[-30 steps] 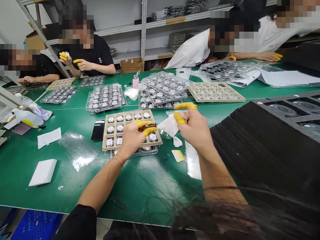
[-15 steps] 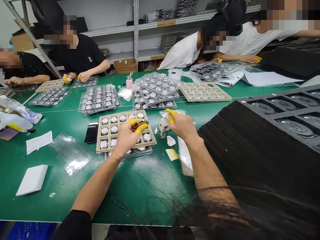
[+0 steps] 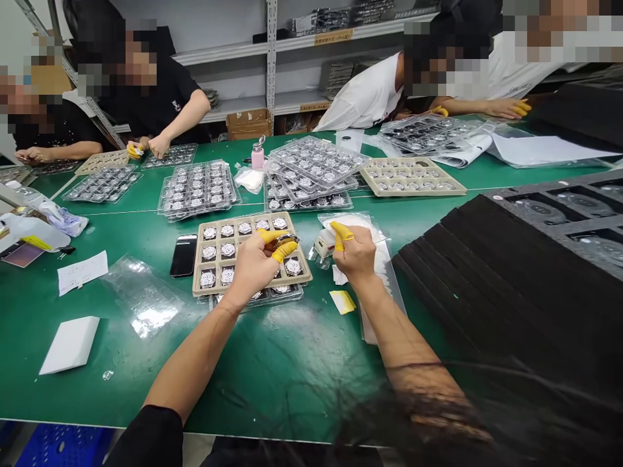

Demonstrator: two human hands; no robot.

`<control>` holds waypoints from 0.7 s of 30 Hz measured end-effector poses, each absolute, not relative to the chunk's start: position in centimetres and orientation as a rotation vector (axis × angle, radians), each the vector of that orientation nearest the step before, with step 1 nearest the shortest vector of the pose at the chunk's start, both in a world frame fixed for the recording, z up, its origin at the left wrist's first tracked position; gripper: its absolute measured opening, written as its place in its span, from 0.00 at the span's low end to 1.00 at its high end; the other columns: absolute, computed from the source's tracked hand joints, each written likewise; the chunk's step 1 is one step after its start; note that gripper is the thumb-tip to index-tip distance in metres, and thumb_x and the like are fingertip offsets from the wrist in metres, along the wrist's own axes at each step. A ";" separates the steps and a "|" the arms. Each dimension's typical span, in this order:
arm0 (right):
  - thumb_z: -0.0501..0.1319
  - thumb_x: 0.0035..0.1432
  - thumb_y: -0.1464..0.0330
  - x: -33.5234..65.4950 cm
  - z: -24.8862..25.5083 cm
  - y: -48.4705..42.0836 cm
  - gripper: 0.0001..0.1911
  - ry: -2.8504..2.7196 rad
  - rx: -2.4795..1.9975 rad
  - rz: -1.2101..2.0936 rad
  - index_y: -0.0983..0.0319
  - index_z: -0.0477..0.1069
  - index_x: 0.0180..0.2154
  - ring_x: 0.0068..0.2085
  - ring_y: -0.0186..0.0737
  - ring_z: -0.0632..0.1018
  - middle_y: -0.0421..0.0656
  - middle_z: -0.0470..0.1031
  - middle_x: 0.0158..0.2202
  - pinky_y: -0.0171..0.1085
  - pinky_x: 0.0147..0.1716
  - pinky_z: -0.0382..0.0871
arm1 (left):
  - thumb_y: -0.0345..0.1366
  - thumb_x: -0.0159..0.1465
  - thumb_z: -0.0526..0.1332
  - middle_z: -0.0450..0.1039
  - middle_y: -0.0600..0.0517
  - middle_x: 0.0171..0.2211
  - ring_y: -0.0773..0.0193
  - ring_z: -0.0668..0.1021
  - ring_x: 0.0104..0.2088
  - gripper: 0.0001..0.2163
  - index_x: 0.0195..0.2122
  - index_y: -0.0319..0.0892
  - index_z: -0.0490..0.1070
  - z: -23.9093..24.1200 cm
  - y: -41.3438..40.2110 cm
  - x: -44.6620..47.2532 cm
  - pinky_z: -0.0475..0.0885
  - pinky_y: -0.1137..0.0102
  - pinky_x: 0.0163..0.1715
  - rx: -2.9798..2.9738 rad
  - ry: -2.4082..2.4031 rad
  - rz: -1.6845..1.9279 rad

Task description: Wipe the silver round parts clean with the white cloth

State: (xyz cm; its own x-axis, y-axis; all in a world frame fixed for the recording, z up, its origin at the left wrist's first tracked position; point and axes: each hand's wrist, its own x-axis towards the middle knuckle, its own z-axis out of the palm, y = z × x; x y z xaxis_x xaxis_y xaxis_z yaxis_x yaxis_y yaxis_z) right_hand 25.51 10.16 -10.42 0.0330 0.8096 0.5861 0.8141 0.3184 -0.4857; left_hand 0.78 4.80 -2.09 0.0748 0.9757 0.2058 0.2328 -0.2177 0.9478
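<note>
My left hand (image 3: 254,264), with yellow finger cots on thumb and forefinger, pinches a round watch case (image 3: 287,240) by its edge. It holds the case tilted above a beige tray (image 3: 195,285) of round watch cases with white printed faces. A clear plastic tray (image 3: 292,293) lies under the beige one. To the right, my right hand (image 3: 357,256) is closed, yellow cots on its fingers. A thin pale tip sticks out beside that fist; what it belongs to is hidden. Next to the right hand stands a small whitish box (image 3: 323,246) in clear wrapping.
A black phone (image 3: 183,255) lies left of the beige tray. Stacked clear trays (image 3: 197,191) and a pink pump bottle (image 3: 257,155) stand farther back. Black foam sheets (image 3: 462,279) are piled at right. A white block (image 3: 71,345) sits front left. Several co-workers sit opposite.
My right hand has turned more upright, its fingers curling in closer beside the small box. The left hand keeps its pinch on the watch case. The whole view has shifted slightly.
</note>
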 end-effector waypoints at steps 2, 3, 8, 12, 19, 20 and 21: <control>0.55 0.55 0.70 25.3 -10.2 10.1 0.22 -1.690 -1.481 0.004 0.63 0.79 0.48 0.49 0.58 0.78 0.56 0.80 0.44 0.56 0.55 0.70 | 0.38 0.62 0.71 0.82 0.45 0.45 0.60 0.84 0.44 0.12 0.46 0.43 0.83 -2.2 4.9 0.7 0.80 0.65 0.50 1.586 1.229 1.211; 0.54 0.56 0.70 25.2 -9.8 10.1 0.21 -1.641 -1.498 0.028 0.63 0.79 0.47 0.49 0.58 0.78 0.57 0.80 0.43 0.56 0.55 0.70 | 0.38 0.63 0.71 0.82 0.45 0.45 0.60 0.84 0.44 0.12 0.46 0.43 0.83 -2.2 4.9 0.7 0.80 0.65 0.50 1.592 1.218 1.217; 0.55 0.60 0.66 24.7 -5.9 9.1 0.17 -1.407 -1.550 0.271 0.63 0.80 0.44 0.45 0.54 0.78 0.54 0.80 0.42 0.53 0.49 0.72 | 0.39 0.64 0.70 0.81 0.46 0.45 0.60 0.84 0.43 0.11 0.46 0.45 0.84 -2.3 4.4 0.8 0.82 0.66 0.48 1.711 1.199 1.272; 0.63 0.58 0.61 23.7 -2.3 7.1 0.16 -1.316 -1.370 0.831 0.60 0.81 0.44 0.41 0.45 0.80 0.47 0.82 0.44 0.44 0.42 0.76 | 0.36 0.64 0.71 0.83 0.48 0.40 0.61 0.84 0.38 0.09 0.45 0.46 0.85 -1.9 3.5 1.3 0.82 0.67 0.41 1.882 1.218 1.293; 0.68 0.57 0.64 20.7 1.0 2.6 0.10 -1.376 -0.998 0.986 0.55 0.84 0.41 0.46 0.43 0.83 0.42 0.84 0.43 0.43 0.49 0.78 | 0.31 0.62 0.71 0.85 0.50 0.35 0.63 0.82 0.33 0.10 0.45 0.45 0.85 -0.8 2.6 1.5 0.77 0.69 0.34 2.117 1.304 1.337; 0.68 0.58 0.65 20.4 1.1 2.2 0.10 -1.464 -0.972 0.896 0.55 0.84 0.42 0.45 0.42 0.83 0.42 0.84 0.42 0.43 0.48 0.78 | 0.29 0.61 0.71 0.84 0.50 0.35 0.64 0.82 0.32 0.10 0.44 0.44 0.85 -0.7 2.5 1.4 0.77 0.70 0.34 2.123 1.300 1.348; 0.69 0.58 0.66 20.1 1.1 2.0 0.10 -1.557 -0.950 0.779 0.54 0.84 0.43 0.43 0.41 0.82 0.42 0.84 0.42 0.42 0.46 0.78 | 0.27 0.60 0.71 0.84 0.51 0.33 0.64 0.81 0.31 0.11 0.43 0.44 0.85 -0.6 2.5 1.4 0.76 0.70 0.33 2.123 1.292 1.353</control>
State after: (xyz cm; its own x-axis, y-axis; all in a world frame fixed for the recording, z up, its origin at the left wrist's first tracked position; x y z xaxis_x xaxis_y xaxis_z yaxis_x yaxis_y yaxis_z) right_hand 20.14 2.04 1.08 -0.0791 0.8866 0.4557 0.1672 0.4624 -0.8708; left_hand 1.40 2.46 -0.56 0.1469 0.8154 0.5600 0.5217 -0.5449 0.6565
